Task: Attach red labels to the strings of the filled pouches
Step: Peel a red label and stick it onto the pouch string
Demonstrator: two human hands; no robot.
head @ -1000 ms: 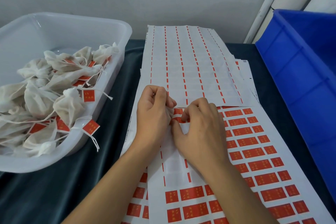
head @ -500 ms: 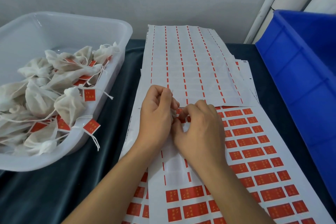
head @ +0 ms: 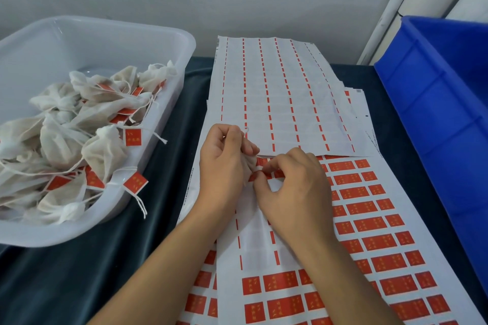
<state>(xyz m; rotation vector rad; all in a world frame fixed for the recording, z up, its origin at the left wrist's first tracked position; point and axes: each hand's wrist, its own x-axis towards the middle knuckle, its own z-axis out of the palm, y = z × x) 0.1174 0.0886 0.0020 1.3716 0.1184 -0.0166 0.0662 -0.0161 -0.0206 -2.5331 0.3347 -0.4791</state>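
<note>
Dark cloth covers the table (head: 163, 119). A pouch (head: 249, 169) is gripped in the left hand (head: 224, 166); since a second ago, a red label (head: 260, 174) has been pinched by the right hand (head: 293, 187) against it, so attachment appears underway.

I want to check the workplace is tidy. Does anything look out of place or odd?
One small thing: a labelled string with its red label hangs over the rim of the white tub, outside it. Nothing looks spilled or damaged.

Clear plastic tub (head: 169, 42) of tagged cloth pouches (head: 103, 150) sits at 9 o'clock, blue plastic crate (head: 433, 103) at 3, red-and-white paper label sheets (head: 369, 219) between them.
</note>
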